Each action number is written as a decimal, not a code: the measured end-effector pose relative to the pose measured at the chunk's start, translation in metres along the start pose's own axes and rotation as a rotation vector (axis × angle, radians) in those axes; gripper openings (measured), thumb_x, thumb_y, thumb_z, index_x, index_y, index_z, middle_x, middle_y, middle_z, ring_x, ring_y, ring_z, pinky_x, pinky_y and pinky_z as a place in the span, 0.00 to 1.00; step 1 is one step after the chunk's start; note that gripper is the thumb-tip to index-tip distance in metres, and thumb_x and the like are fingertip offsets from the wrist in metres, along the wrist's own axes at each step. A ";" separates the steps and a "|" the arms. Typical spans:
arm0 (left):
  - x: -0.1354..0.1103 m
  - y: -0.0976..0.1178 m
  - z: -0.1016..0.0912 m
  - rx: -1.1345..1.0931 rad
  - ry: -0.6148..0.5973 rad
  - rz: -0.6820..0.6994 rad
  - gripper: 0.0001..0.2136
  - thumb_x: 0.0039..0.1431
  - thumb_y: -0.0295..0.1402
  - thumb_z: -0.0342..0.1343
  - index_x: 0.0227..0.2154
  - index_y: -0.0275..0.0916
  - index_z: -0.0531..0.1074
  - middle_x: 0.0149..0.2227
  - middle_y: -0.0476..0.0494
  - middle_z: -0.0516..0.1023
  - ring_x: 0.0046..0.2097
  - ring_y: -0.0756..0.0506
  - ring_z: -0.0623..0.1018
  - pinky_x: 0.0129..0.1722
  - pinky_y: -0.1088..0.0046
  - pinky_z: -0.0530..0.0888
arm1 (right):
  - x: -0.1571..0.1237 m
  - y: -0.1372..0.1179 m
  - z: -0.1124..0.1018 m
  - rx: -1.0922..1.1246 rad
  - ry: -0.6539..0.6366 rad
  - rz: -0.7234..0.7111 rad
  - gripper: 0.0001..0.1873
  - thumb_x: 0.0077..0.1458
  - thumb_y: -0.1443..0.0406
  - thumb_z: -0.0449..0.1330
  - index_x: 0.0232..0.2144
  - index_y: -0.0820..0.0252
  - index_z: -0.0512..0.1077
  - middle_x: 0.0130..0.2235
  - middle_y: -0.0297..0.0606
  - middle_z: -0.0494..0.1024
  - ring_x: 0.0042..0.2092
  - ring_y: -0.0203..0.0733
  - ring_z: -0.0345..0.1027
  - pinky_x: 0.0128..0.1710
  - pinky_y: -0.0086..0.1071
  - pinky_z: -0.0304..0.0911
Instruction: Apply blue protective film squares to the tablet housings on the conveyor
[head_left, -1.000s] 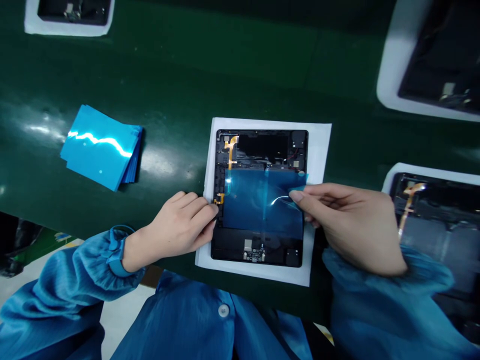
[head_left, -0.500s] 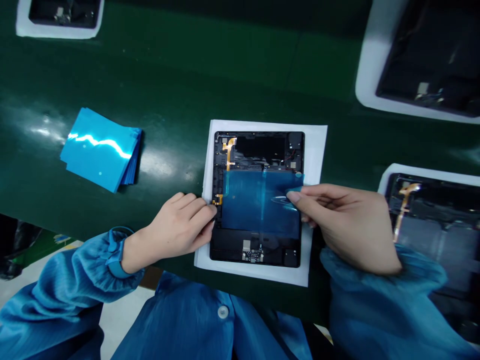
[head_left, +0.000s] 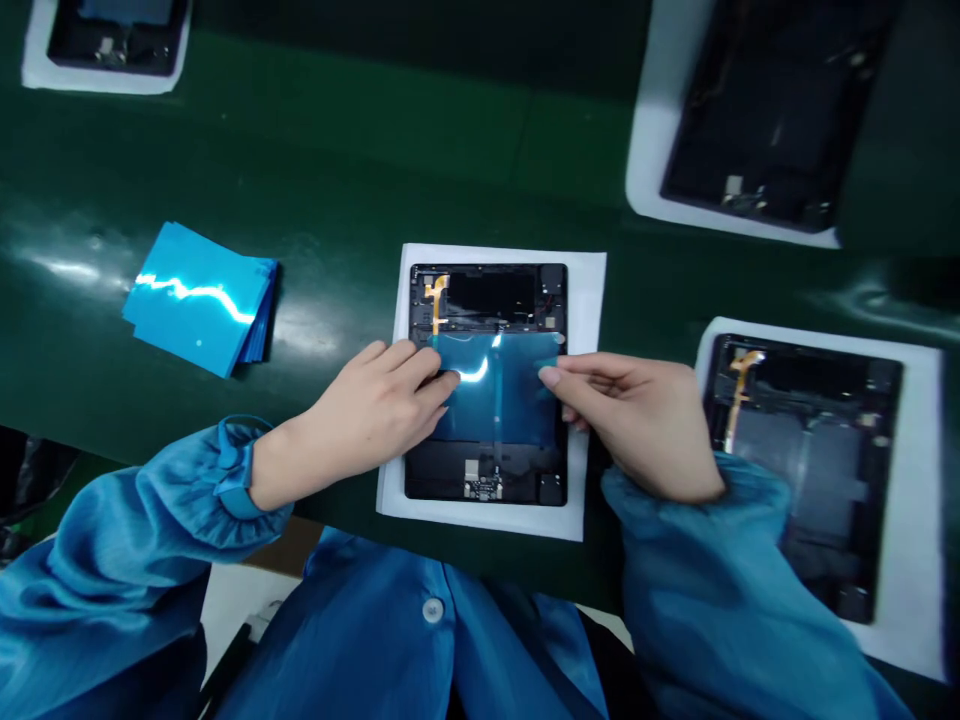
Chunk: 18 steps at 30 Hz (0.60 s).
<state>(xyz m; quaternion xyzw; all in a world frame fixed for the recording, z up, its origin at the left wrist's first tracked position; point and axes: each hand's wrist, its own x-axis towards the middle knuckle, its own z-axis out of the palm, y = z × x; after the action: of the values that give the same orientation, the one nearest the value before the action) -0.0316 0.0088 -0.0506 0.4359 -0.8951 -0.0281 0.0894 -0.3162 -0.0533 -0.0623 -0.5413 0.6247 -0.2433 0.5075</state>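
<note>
A translucent blue film sheet (head_left: pixel 521 400) lies over the middle of an opened tablet (head_left: pixel 442 475), whose circuit parts and orange flex cable show. My right hand (head_left: pixel 637 415) pinches the film's right edge between thumb and fingers. At the film's left edge is my left hand (head_left: pixel 375 410), closed, its fingertips together on the film; the exact grip is partly hidden. Under the tablet lies a white sheet (head_left: pixel 589 320) on the green table.
To the left sits a stack of blue film sheets (head_left: pixel 196 305). Another opened tablet (head_left: pixel 810 500) lies on white at the right, a further tablet (head_left: pixel 772 120) at the upper right, and one more device (head_left: pixel 75 45) at the upper left.
My left hand has moved from the tablet's left edge onto the film's left side. My right hand keeps its pinch on the film. The whole view has shifted, showing more on the right.
</note>
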 end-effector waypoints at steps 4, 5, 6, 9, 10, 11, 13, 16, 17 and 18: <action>0.022 -0.003 -0.001 -0.010 -0.173 0.051 0.13 0.76 0.28 0.58 0.58 0.39 0.82 0.50 0.39 0.84 0.49 0.39 0.81 0.46 0.63 0.72 | 0.000 -0.003 -0.004 -0.055 0.019 -0.092 0.19 0.53 0.50 0.77 0.41 0.56 0.88 0.27 0.35 0.83 0.27 0.42 0.75 0.29 0.36 0.74; 0.028 -0.003 -0.002 -0.012 -0.215 0.066 0.15 0.75 0.26 0.58 0.59 0.40 0.81 0.50 0.39 0.84 0.50 0.39 0.81 0.47 0.63 0.72 | 0.000 -0.003 -0.006 -0.073 0.045 -0.113 0.20 0.55 0.50 0.75 0.42 0.57 0.88 0.28 0.36 0.84 0.29 0.43 0.76 0.30 0.37 0.74; 0.034 -0.002 -0.002 -0.007 -0.254 0.086 0.18 0.74 0.25 0.58 0.62 0.41 0.81 0.50 0.39 0.84 0.50 0.39 0.82 0.48 0.63 0.72 | 0.000 -0.003 -0.009 -0.091 0.077 -0.133 0.20 0.56 0.50 0.74 0.43 0.57 0.88 0.29 0.37 0.84 0.29 0.43 0.77 0.31 0.37 0.75; 0.053 0.005 -0.001 0.007 -0.358 0.122 0.29 0.71 0.24 0.60 0.72 0.48 0.74 0.54 0.38 0.84 0.49 0.38 0.83 0.48 0.64 0.73 | -0.001 -0.004 -0.018 -0.159 0.155 -0.187 0.18 0.58 0.52 0.72 0.43 0.58 0.89 0.31 0.38 0.85 0.30 0.42 0.77 0.32 0.37 0.74; 0.059 0.008 -0.001 0.001 -0.381 0.110 0.33 0.70 0.24 0.61 0.75 0.51 0.72 0.55 0.38 0.84 0.48 0.38 0.84 0.48 0.64 0.73 | -0.001 -0.004 -0.020 -0.183 0.164 -0.208 0.17 0.59 0.53 0.71 0.43 0.58 0.89 0.32 0.38 0.86 0.30 0.42 0.77 0.33 0.37 0.75; 0.065 0.010 -0.001 -0.014 -0.396 0.088 0.35 0.69 0.25 0.62 0.76 0.55 0.70 0.56 0.38 0.84 0.47 0.38 0.84 0.47 0.64 0.73 | -0.002 -0.003 -0.022 -0.209 0.166 -0.233 0.16 0.60 0.54 0.71 0.43 0.58 0.89 0.32 0.38 0.86 0.31 0.42 0.78 0.34 0.37 0.75; 0.073 0.011 -0.001 -0.055 -0.415 0.052 0.38 0.67 0.25 0.63 0.77 0.59 0.69 0.58 0.38 0.84 0.44 0.38 0.84 0.47 0.64 0.74 | -0.003 -0.001 -0.021 -0.273 0.162 -0.312 0.15 0.63 0.55 0.69 0.44 0.58 0.89 0.34 0.39 0.87 0.32 0.43 0.79 0.36 0.37 0.77; 0.068 -0.001 -0.002 -0.111 -0.413 0.052 0.35 0.69 0.26 0.60 0.77 0.54 0.69 0.58 0.35 0.84 0.49 0.36 0.85 0.52 0.60 0.76 | -0.005 0.004 -0.011 -0.433 0.128 -0.589 0.15 0.71 0.56 0.65 0.44 0.57 0.89 0.40 0.42 0.90 0.35 0.45 0.81 0.40 0.40 0.78; 0.061 -0.008 -0.002 -0.122 -0.377 0.025 0.33 0.70 0.28 0.59 0.78 0.49 0.68 0.60 0.33 0.83 0.54 0.34 0.85 0.56 0.58 0.76 | -0.004 0.005 -0.005 -0.513 0.082 -0.718 0.16 0.74 0.56 0.63 0.45 0.56 0.89 0.44 0.43 0.91 0.38 0.46 0.82 0.43 0.41 0.79; 0.052 -0.015 -0.002 -0.131 -0.327 -0.020 0.33 0.72 0.32 0.59 0.78 0.44 0.67 0.64 0.30 0.82 0.61 0.32 0.83 0.60 0.55 0.76 | -0.002 0.005 0.001 -0.605 0.008 -0.851 0.17 0.76 0.56 0.62 0.48 0.56 0.89 0.49 0.44 0.92 0.41 0.48 0.83 0.46 0.42 0.79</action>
<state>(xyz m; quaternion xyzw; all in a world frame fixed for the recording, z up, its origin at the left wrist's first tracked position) -0.0508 -0.0417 -0.0434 0.4276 -0.8896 -0.1578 -0.0292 -0.3175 -0.0493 -0.0662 -0.8687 0.3937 -0.2388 0.1824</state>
